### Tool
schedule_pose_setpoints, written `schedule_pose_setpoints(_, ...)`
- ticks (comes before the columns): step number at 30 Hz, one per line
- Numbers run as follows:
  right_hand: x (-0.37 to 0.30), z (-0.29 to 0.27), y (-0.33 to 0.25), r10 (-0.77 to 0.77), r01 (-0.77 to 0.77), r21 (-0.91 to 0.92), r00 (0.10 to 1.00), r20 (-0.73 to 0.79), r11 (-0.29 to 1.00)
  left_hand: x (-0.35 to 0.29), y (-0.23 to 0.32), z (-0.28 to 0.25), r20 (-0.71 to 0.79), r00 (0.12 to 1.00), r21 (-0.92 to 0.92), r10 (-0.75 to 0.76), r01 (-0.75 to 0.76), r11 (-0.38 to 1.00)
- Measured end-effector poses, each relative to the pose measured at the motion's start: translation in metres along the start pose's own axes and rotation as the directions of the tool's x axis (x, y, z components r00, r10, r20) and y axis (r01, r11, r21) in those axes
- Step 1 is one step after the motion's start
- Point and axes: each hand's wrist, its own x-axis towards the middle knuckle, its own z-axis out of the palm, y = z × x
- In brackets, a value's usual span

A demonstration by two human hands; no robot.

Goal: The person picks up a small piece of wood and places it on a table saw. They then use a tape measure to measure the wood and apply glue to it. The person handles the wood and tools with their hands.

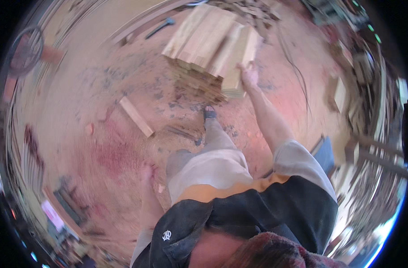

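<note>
Black cloth with an orange band is covering the chest of the person's shirt (275, 201), nearest of all and on the near side of the board stack (201, 38). The left hand (148, 173) is hanging low over the floor, well to the near left of the stack; it is blurring, so whether its fingers are spreading or curling I cannot tell, but no thing is showing in it. A blue panel (325, 154) is leaning to the near right of the stack. Dark strips (182, 132) are lying on the reddish, dusty floor (85, 94) just nearer than the stack, and a foot (209, 112) in dark footwear is standing close to its near edge. A loose board (137, 117) is lying to its near left.

The right hand (249, 77) is reaching to the right side of the stack, its fingers grasping the edge of the end board (234, 73), which is lying along that side; whether it is lifting I cannot tell. A dark cable (297, 71) is trailing to the right of the stack. Farther off, a tool with a blue head (169, 21) is lying just left of the stack's far part, and scrap wood (257, 13) is spreading behind it.
</note>
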Motion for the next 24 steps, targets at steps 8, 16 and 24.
schedule_pose_setpoints(8, 0.135, 0.109, 0.060, 0.065, -0.069, 0.037, 0.993, 0.101, 0.997, -0.044, 0.004, 0.089, -0.147, 0.987, 0.197, -0.066, 0.095, 0.976)
schedule_pose_setpoints(16, -0.115, -0.027, 0.164, 0.342, -0.229, -0.370, 0.898, 0.276, 0.900, 0.151, -0.007, 0.045, -0.306, 0.937, 0.501, -0.166, 0.307, 0.809)
schedule_pose_setpoints(24, -0.301, -0.149, 0.178, 0.677, -0.200, -0.849, 0.700, 0.226, 0.490, 0.473, -0.071, 0.021, -0.412, 0.906, 0.358, 0.102, 0.057, 0.932)
